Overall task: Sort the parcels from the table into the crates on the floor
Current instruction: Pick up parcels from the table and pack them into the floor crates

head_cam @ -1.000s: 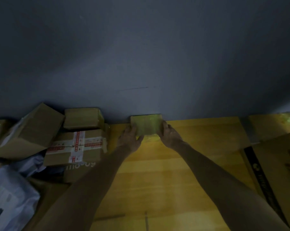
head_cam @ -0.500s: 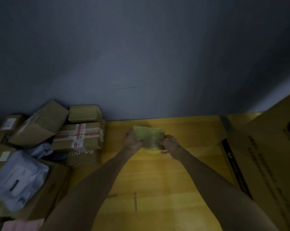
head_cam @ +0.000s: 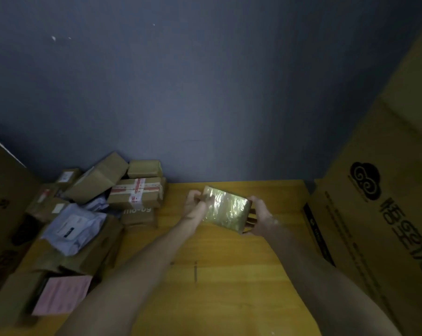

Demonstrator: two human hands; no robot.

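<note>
My left hand (head_cam: 194, 204) and right hand (head_cam: 260, 218) both gripped the small shiny-wrapped parcel (head_cam: 225, 209), fingers curled round its 2 short ends, just right of the frame's centre. 1 second before, it sat on the table (head_cam: 229, 275) against the wall; now it was lifted and tilted. I judged the pick done; the crates were out of view.

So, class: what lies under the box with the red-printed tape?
The taped box rests on a brown lettered box, of which only the front face shows. A pale bag pokes out at its left. How far either reaches beneath is covered.
</note>
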